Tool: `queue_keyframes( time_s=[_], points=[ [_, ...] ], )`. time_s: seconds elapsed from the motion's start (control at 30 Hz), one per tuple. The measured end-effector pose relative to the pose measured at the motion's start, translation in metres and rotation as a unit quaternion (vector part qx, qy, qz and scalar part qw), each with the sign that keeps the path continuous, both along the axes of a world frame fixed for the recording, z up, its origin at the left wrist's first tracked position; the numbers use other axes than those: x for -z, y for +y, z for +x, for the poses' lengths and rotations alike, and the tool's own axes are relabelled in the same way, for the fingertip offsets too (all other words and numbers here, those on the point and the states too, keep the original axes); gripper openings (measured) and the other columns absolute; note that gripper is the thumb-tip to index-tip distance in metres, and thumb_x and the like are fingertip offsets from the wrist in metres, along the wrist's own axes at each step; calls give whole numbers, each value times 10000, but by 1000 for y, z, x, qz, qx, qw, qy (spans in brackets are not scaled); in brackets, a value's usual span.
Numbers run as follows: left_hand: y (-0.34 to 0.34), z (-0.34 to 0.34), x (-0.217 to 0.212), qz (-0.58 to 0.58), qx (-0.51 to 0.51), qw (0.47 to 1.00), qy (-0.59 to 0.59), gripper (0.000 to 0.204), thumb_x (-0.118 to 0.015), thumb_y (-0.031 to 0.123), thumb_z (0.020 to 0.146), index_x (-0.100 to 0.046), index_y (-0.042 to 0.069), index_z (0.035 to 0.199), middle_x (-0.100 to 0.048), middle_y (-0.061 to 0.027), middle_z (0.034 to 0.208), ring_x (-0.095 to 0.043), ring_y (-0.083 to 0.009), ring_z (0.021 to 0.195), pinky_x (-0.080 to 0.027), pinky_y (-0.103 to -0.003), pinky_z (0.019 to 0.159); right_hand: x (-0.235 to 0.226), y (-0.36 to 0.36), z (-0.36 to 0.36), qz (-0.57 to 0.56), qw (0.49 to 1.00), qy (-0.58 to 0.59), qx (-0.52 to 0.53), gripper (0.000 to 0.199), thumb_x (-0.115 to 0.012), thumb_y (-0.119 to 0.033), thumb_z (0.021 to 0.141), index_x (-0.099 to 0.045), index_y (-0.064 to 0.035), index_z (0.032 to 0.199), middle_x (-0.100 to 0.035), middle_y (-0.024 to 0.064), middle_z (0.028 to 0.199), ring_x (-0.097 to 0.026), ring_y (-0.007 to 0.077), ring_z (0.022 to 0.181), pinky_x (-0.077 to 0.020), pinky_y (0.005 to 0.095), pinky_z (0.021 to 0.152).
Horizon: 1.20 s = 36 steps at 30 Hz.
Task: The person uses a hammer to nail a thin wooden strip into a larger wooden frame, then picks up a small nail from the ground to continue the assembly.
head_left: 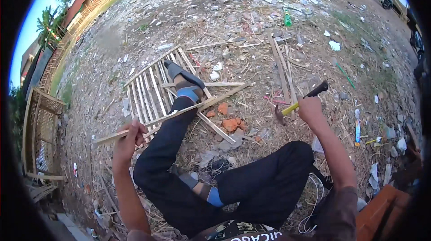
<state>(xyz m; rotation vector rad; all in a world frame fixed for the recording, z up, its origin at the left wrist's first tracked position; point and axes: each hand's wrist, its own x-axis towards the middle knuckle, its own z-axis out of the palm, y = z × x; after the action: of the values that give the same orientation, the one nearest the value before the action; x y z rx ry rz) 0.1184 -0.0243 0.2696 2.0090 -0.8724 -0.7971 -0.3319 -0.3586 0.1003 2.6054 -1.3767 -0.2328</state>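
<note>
1. The person sits on littered ground, left leg stretched out with its foot (pixel 182 77) resting on a flat frame of wooden slats (pixel 148 90).
2. The left hand (pixel 129 137) is wrapped around the near end of a long thin wooden strip (pixel 179 113) — fingers curled closed on it. The strip runs from that hand up and to the right, crossing over the left shin and ending near the frame's right edge.
3. The right hand (pixel 310 108) grips a hammer (pixel 298 104) by its yellow and black handle, fist closed, the metal head hanging down to the left, well apart from the strip.
4. By the look of it, the step in hand is placing the strip across the frame before any blow — the hammer is raised off to the side, not over the wood.
5. The next move would call for steadying the strip on the slats and bringing the hammer head over the joint; no nail is visible at this size.
6. Orange brick pieces (pixel 230 123) lie just beyond the knee.
</note>
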Motion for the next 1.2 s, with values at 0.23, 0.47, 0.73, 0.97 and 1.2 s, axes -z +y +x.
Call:
queue_keyframes(
  time_s=[0.23, 0.47, 0.73, 0.97, 1.2],
  points=[
    [-31, -23, 3, -253, 18, 959, -126, 398, -392, 345, 1081, -589, 2, 1119, -590, -56, 858, -555, -155, 910, -443, -318, 901, 1, 32, -55, 32, 995, 93, 14, 126, -658, -204, 828, -706, -109, 895, -706, 93, 880, -697, 277, 868, -532, 441, 773],
    [-116, -90, 9, -516, -11, 849, 115, 294, -404, 316, 1082, -425, 84, 903, -341, 25, 671, -340, -85, 599, -409, -286, 625, -25, 61, -59, 181, 955, -201, 121, 237, -632, -171, 852, -554, -38, 1032, -660, 228, 878, -647, 413, 861, -504, 514, 791],
    [-214, -147, 39, -576, 32, 809, 116, 303, -431, 312, 1078, -386, 96, 871, -338, 36, 641, -313, -58, 521, -263, -238, 465, -34, 153, 58, 344, 708, -606, 116, 489, -553, -183, 997, -378, -53, 1434, -581, 115, 747, -602, 230, 581, -488, 406, 598],
    [-231, -144, 35, -559, -16, 826, 72, 356, -433, 346, 1075, -383, 102, 821, -334, 45, 590, -317, -53, 494, -259, -242, 449, -28, 185, 102, 220, 818, -512, 141, 371, -531, -163, 987, -455, -41, 1329, -649, 245, 788, -635, 463, 711, -472, 549, 641],
    [-226, -136, 42, -569, -77, 818, 34, 353, -413, 339, 1081, -377, 90, 832, -352, 42, 592, -325, -56, 489, -288, -244, 457, -70, 182, 124, 64, 789, -609, 38, 337, -544, -169, 988, -481, -23, 1285, -644, 224, 746, -641, 436, 665, -487, 521, 571]
  ],
)
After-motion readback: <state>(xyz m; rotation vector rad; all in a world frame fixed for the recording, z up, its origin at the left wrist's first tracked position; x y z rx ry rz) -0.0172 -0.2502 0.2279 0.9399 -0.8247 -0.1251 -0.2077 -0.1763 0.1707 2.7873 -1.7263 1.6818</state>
